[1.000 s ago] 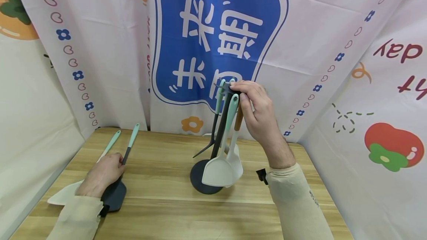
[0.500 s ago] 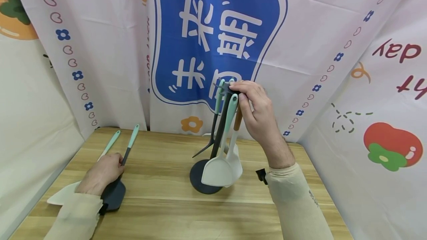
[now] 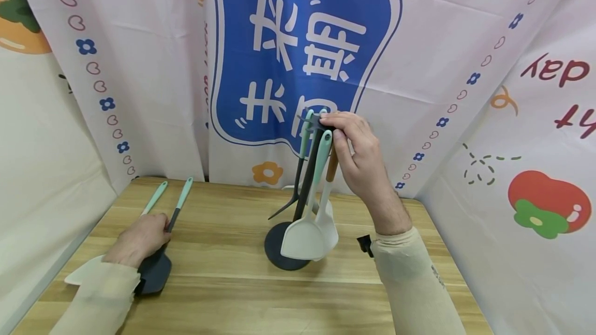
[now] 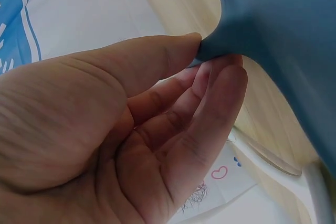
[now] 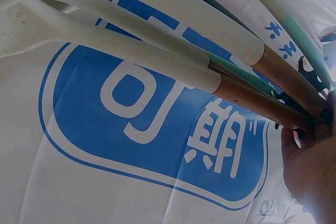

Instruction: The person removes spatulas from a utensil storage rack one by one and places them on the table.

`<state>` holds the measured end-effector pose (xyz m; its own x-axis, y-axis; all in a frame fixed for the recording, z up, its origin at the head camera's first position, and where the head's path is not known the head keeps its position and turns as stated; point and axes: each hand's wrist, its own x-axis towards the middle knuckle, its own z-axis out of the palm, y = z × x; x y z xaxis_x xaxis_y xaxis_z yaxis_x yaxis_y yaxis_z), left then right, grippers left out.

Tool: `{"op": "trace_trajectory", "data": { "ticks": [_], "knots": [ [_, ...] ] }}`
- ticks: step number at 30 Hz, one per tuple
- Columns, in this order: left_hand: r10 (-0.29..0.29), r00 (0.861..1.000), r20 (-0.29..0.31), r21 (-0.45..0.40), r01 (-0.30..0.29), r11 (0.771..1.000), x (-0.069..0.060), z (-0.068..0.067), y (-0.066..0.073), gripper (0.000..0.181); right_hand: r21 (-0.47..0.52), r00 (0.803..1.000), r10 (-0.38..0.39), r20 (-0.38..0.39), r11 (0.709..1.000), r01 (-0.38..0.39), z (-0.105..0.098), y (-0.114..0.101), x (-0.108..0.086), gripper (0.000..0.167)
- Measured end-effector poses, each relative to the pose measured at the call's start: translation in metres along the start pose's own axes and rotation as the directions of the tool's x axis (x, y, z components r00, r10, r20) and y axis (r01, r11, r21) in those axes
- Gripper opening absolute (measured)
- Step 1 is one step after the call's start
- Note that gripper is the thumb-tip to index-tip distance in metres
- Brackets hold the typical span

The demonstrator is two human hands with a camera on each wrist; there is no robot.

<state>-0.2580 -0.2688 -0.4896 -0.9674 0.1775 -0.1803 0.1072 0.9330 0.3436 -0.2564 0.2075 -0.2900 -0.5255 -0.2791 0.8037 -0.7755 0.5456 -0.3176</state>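
At the left of the table, my left hand (image 3: 142,239) pinches the neck of a dark spatula (image 3: 155,275) with a mint handle. In the left wrist view, thumb and fingertips meet where the shaft widens into the dark blade (image 4: 283,40). Under that forearm lies a white utensil (image 3: 84,271), partly hidden, its mint handle pointing away. My right hand (image 3: 356,159) holds the top of a black utensil stand (image 3: 279,252). From its hooks hang a white turner (image 3: 304,239) with a mint handle, a wooden-handled white utensil (image 3: 331,167) and a dark mint-handled one (image 3: 298,185).
The stand's round base rests near the middle of the wooden table (image 3: 223,268). Printed cloth (image 3: 153,81) hangs close behind the table and at both sides. More wooden-handled white utensils (image 5: 168,72) show on the stand in the right wrist view.
My left hand and the dark spatula have shifted slightly to the left and nearer to me. My right hand and the stand have stayed in place.
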Motion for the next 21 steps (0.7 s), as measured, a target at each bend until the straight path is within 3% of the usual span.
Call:
{"op": "trace_trajectory", "data": {
  "ticks": [15, 21],
  "knots": [
    [-0.007, 0.998, 0.061, 0.012, 0.006, 1.0, 0.002, -0.009, 0.001, 0.019, -0.007, 1.0, 0.004, 0.007, 1.0, -0.004, 0.0, 0.001, 0.0, 0.037],
    [-0.005, 0.998, 0.068, 0.018, 0.004, 1.0, 0.013, -0.003, -0.01, 0.021, -0.003, 1.0, 0.001, 0.007, 1.0, -0.001, 0.0, 0.001, 0.0, 0.036]
  ]
}}
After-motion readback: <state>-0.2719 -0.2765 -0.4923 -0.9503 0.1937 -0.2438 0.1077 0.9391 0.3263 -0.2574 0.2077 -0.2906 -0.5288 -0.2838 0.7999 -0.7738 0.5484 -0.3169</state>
